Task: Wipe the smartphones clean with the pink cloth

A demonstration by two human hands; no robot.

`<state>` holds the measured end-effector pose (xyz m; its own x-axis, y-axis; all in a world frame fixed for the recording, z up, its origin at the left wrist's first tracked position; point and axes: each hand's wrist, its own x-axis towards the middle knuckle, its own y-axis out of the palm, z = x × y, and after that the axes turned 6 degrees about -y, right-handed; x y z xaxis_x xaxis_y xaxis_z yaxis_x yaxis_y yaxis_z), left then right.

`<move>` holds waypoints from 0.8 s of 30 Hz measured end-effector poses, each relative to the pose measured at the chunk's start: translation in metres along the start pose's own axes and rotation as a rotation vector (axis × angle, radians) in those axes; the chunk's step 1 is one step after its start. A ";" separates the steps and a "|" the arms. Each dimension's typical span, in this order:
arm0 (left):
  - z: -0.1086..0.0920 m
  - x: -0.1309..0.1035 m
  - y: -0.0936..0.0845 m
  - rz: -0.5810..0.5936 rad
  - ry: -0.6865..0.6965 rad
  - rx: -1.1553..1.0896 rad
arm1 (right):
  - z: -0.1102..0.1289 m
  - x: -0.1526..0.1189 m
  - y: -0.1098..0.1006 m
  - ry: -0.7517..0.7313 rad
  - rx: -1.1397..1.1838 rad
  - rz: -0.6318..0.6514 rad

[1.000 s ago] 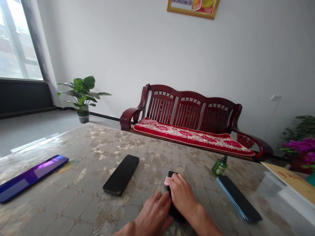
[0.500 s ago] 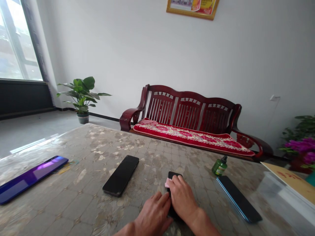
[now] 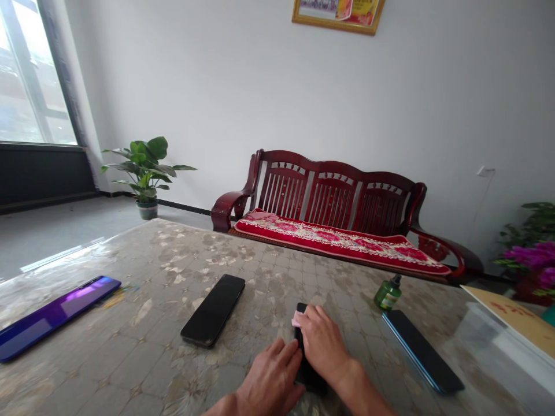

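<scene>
A black phone lies on the table in front of me, largely covered by my hands. My left hand holds it by its left side, fingertips and thumb against the edge. Over the phone's upper part, my right hand is closed on a small pink cloth and presses it to the surface. Only a corner of the cloth shows past the fingers. To the left lies another black phone, its screen facing up. A blue-edged phone rests to the right, behind it a green spray bottle.
A blue-purple phone lies at the far left of the patterned table. At the right stands a translucent plastic box with a tan card on top. Beyond the table is a dark red wooden bench.
My right hand has shifted slightly to the right on the phone with the cloth. My left hand stays at the phone's edge. The other phones lie where they were.
</scene>
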<state>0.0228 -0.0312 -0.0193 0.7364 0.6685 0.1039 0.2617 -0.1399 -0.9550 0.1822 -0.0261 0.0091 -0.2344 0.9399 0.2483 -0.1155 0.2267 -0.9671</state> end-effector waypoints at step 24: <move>0.002 0.001 0.001 0.014 -0.015 -0.050 | 0.005 -0.007 0.005 -0.006 -0.008 -0.026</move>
<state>0.0222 -0.0289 -0.0210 0.7309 0.6771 0.0857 0.2824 -0.1857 -0.9412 0.1783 -0.0333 0.0028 -0.2371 0.9323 0.2732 -0.1137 0.2526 -0.9609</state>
